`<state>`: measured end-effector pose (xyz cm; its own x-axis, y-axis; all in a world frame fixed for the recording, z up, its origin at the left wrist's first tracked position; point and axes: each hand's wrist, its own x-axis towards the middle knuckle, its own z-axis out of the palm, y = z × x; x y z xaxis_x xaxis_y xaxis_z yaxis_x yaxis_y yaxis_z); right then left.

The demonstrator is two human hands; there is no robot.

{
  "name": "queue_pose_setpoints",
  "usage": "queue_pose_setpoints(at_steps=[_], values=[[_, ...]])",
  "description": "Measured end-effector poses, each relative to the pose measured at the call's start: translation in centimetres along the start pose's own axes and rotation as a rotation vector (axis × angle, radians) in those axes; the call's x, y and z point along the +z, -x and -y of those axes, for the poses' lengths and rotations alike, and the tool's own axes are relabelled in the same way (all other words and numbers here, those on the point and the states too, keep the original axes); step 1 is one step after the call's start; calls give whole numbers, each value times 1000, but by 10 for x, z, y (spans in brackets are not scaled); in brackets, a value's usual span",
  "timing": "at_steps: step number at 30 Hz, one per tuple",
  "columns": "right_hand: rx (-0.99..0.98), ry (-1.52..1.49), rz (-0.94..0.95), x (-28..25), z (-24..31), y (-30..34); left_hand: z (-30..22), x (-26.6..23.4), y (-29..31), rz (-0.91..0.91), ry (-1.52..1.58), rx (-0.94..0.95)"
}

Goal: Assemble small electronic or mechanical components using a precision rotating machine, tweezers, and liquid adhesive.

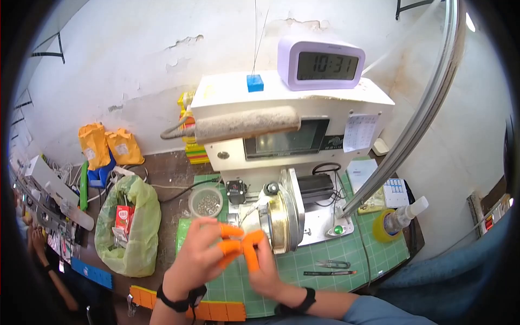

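Ideally, the left hand [196,259] and right hand [264,271], fingers curled close together just this side of the wheel [279,225], work lightly, though whether they pinch anything I cannot tell.

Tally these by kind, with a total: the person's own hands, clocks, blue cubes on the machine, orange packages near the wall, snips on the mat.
Left hand and right hand: 2
Clock: 1
Blue cube: 1
Orange packages: 2
Snips: 1
Total: 7
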<state>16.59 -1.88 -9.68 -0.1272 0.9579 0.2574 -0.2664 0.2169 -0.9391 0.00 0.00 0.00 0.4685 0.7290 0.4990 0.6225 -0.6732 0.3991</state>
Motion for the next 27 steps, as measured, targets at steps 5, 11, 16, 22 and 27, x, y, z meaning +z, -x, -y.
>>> queue_pose_setpoints(at_steps=[5, 11, 16, 22, 27], values=[[252, -231, 4, -3, 19, 25, -8, 12, 2, 13, 108, 130], [490, -286, 579, -62, 64, 36, 16, 23, -12, -52, 507, -26], [-51, 785, 88, -176, 179, 42, 19, 31, -6, -116, 573, -66], [-166, 1039, -792, -315, 189, 37, 21, 30, -10, -138, 659, -100], [-264, 876, -940, -346, 200, 40, 20, 32, -12, -107, 601, -20]])
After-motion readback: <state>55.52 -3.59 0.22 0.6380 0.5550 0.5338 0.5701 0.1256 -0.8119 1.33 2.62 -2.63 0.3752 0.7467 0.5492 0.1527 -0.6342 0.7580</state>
